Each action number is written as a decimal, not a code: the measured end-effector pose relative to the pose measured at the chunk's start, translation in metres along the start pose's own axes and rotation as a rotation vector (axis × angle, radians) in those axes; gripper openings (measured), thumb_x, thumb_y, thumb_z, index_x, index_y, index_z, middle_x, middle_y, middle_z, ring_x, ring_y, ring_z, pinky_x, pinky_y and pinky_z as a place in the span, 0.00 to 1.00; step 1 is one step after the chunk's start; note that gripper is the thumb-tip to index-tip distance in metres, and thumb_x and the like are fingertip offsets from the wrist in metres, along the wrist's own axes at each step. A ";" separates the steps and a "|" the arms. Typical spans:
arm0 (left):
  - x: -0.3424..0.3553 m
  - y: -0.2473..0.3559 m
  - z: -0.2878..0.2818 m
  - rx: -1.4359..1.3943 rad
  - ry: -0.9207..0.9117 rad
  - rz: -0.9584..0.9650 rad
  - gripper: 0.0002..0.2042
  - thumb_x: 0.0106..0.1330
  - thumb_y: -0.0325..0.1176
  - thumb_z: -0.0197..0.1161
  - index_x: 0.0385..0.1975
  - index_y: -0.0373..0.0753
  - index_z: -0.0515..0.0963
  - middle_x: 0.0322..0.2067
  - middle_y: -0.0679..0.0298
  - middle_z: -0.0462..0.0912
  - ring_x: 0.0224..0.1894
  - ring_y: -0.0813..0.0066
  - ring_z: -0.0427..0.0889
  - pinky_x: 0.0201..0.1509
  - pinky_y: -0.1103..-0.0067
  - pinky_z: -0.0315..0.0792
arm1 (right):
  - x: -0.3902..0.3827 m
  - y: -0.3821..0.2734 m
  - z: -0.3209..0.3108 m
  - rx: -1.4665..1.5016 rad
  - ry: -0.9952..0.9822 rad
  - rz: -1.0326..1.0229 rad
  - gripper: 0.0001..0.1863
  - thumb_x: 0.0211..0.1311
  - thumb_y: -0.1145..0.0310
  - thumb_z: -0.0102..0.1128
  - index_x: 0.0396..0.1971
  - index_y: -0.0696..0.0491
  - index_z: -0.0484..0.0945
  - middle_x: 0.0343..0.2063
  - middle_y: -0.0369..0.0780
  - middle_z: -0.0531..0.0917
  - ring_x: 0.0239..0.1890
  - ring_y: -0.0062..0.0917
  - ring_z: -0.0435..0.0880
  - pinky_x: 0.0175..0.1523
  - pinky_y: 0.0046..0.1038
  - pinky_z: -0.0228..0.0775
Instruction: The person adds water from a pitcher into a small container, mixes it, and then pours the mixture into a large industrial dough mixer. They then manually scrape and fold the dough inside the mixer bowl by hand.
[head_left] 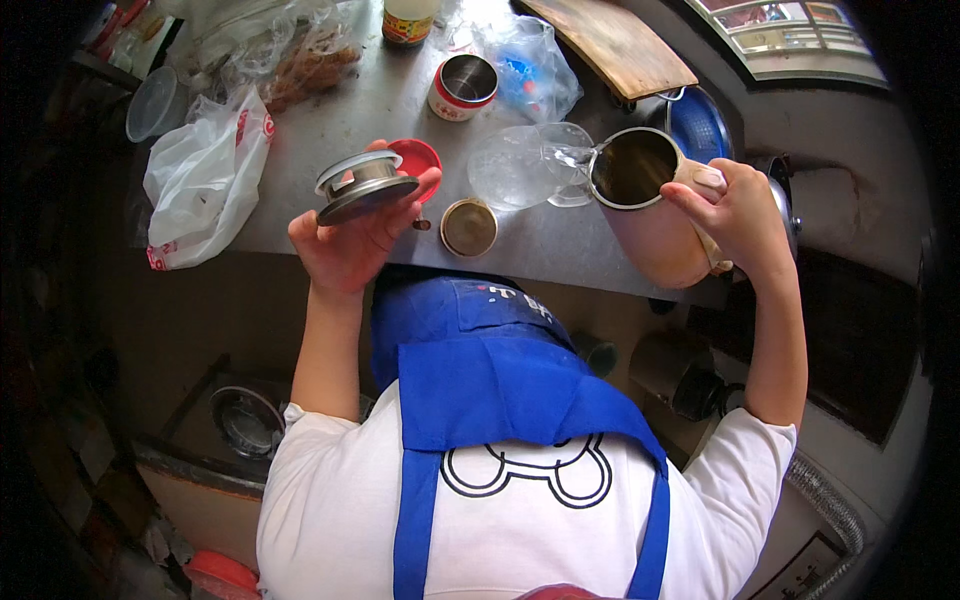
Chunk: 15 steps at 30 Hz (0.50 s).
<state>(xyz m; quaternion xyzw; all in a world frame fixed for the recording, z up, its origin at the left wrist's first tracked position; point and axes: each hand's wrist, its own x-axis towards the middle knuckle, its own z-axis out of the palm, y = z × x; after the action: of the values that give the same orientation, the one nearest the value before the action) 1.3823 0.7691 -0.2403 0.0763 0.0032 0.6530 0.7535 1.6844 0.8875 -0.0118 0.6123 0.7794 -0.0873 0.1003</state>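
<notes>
In my left hand (345, 235) is a round metal lid (370, 190), raised over the table's near edge. A small red dish-shaped piece (418, 160) shows just behind my fingers; whether I touch it is unclear. My right hand (735, 215) grips the handle of a pale jug (650, 240), which tilts left with its wide mouth uncovered and a dark inside. A clear rounded vessel (512, 168) is by the jug's spout, and something transparent and shiny spans between them; I cannot tell if it is pouring water. Between the hands lies a small round lid (468, 228).
A metal table (330, 120) carries a red-and-white steel cup (463, 90), a knotted clear bag (535, 75) and a labelled jar (407, 22). White plastic bag (205, 185) and clear tub (157, 105) are left. A wooden board (610, 45) and blue basket (700, 125) stand far right.
</notes>
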 end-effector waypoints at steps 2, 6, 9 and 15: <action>0.000 0.000 -0.005 0.013 -0.012 0.034 0.49 0.50 0.54 0.65 0.66 0.32 0.48 0.59 0.45 0.66 0.65 0.42 0.59 0.67 0.61 0.63 | 0.000 -0.004 -0.002 0.009 0.005 -0.010 0.28 0.48 0.47 0.70 0.18 0.61 0.76 0.17 0.50 0.79 0.21 0.40 0.81 0.29 0.34 0.71; -0.004 0.004 -0.019 0.113 -0.058 0.055 0.50 0.48 0.54 0.68 0.66 0.33 0.48 0.59 0.46 0.66 0.63 0.42 0.63 0.66 0.61 0.64 | 0.002 -0.004 -0.006 -0.076 0.009 -0.016 0.29 0.47 0.45 0.69 0.18 0.61 0.75 0.18 0.50 0.79 0.22 0.41 0.81 0.30 0.34 0.71; -0.005 0.005 -0.020 0.081 -0.075 0.057 0.44 0.52 0.53 0.65 0.64 0.34 0.54 0.59 0.46 0.67 0.61 0.40 0.66 0.65 0.58 0.64 | 0.002 -0.005 -0.007 -0.057 0.000 0.008 0.30 0.46 0.44 0.69 0.18 0.62 0.75 0.19 0.51 0.79 0.23 0.43 0.81 0.30 0.35 0.71; -0.008 0.007 -0.032 -0.135 0.110 -0.036 0.44 0.53 0.51 0.65 0.61 0.23 0.56 0.60 0.37 0.60 0.60 0.39 0.66 0.64 0.55 0.64 | 0.002 -0.007 -0.007 -0.070 -0.001 0.011 0.30 0.45 0.45 0.70 0.18 0.62 0.76 0.19 0.52 0.79 0.25 0.43 0.81 0.31 0.36 0.72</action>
<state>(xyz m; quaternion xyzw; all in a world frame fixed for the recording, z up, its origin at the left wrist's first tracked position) 1.3704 0.7657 -0.2718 -0.0105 0.0020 0.6413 0.7672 1.6768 0.8891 -0.0049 0.6127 0.7784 -0.0600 0.1225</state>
